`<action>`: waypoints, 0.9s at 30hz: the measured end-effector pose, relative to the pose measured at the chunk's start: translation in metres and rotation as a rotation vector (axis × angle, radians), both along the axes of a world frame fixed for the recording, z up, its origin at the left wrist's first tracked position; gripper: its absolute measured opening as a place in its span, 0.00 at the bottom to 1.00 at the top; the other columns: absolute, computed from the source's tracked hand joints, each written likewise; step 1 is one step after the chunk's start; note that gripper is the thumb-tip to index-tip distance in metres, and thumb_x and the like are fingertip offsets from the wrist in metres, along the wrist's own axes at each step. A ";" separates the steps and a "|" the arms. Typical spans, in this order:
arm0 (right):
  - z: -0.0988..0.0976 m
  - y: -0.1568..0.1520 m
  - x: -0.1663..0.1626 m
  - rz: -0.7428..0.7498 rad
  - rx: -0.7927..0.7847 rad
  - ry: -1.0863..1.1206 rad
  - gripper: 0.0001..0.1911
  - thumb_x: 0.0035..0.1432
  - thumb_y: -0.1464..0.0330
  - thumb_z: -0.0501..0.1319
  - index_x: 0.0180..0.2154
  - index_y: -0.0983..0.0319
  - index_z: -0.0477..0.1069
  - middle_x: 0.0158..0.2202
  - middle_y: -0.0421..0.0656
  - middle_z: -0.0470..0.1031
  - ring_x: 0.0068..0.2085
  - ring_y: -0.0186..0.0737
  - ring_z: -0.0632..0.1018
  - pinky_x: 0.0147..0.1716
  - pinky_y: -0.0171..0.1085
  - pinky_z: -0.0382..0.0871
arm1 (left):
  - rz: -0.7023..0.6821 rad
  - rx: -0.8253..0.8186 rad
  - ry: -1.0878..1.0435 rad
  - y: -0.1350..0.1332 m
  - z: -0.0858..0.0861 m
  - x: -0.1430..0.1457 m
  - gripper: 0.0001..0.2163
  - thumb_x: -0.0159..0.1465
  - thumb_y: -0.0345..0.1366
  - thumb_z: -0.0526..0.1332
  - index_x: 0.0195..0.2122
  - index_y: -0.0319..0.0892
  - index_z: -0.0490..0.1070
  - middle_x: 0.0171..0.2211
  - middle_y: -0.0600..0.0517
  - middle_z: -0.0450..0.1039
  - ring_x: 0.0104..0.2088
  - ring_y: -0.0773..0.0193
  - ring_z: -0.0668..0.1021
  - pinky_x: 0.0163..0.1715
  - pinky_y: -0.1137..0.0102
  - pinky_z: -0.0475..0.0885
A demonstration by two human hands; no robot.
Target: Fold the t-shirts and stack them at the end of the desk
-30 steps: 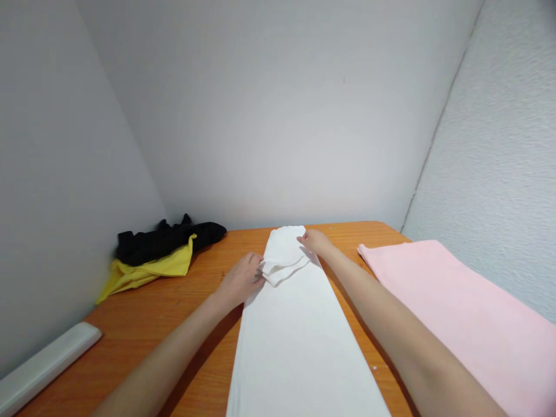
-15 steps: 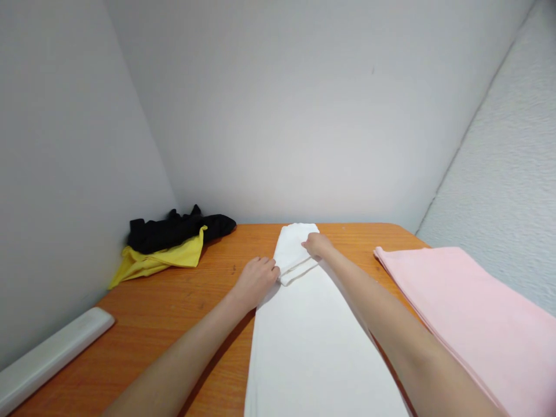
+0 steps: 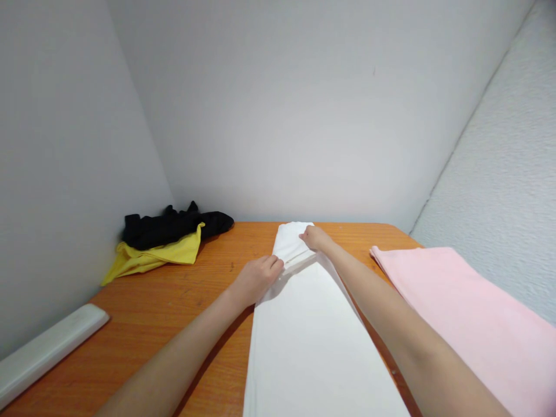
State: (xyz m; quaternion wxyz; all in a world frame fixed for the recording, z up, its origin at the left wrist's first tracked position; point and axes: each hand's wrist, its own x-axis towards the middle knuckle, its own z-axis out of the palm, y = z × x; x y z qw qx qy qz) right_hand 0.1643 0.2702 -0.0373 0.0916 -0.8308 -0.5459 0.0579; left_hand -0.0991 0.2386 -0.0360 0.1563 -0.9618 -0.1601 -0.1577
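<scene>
A long white folded cloth [image 3: 313,341] runs from the near edge of the view toward the back of the wooden table. At its far end a short layer is folded over, with its hem lying across the strip. My left hand [image 3: 259,279] is closed on the left corner of that hem, fingertips pinching the fabric. My right hand [image 3: 316,238] grips the right side of the far part, fingers curled on the cloth. The cloth just below the hem is slightly raised and shaded.
A pink folded cloth [image 3: 456,307] lies on the right of the wooden table [image 3: 208,336]. Black fabric [image 3: 174,227] rests over a yellow cloth [image 3: 169,253] at the back left. A white long bar [image 3: 52,347] lies along the left wall. Walls enclose the table's back and sides.
My left hand has lifted the hem corner slightly and moved a little right. The hem now stands off the strip with a shadow beneath. My right hand has shifted slightly back.
</scene>
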 end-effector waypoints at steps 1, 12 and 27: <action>-0.001 -0.002 0.000 0.003 -0.008 -0.010 0.18 0.65 0.61 0.56 0.47 0.67 0.73 0.49 0.58 0.75 0.50 0.48 0.76 0.43 0.37 0.67 | -0.001 -0.004 0.007 0.001 -0.001 0.000 0.03 0.66 0.29 0.55 0.37 0.41 0.66 0.36 0.49 0.72 0.36 0.61 0.75 0.34 0.69 0.70; 0.000 -0.011 -0.027 0.185 0.181 -0.235 0.22 0.69 0.64 0.47 0.58 0.68 0.60 0.59 0.59 0.65 0.61 0.52 0.64 0.58 0.46 0.55 | -0.089 -0.092 0.084 -0.012 0.003 -0.002 0.12 0.67 0.34 0.53 0.50 0.43 0.66 0.49 0.44 0.73 0.50 0.56 0.75 0.49 0.62 0.68; -0.047 0.017 -0.046 0.384 0.049 -0.096 0.47 0.63 0.42 0.33 0.68 0.71 0.41 0.70 0.51 0.37 0.69 0.50 0.42 0.65 0.50 0.38 | 0.177 -0.353 0.180 -0.014 -0.018 -0.008 0.28 0.71 0.43 0.41 0.66 0.27 0.51 0.68 0.37 0.45 0.68 0.53 0.50 0.66 0.60 0.49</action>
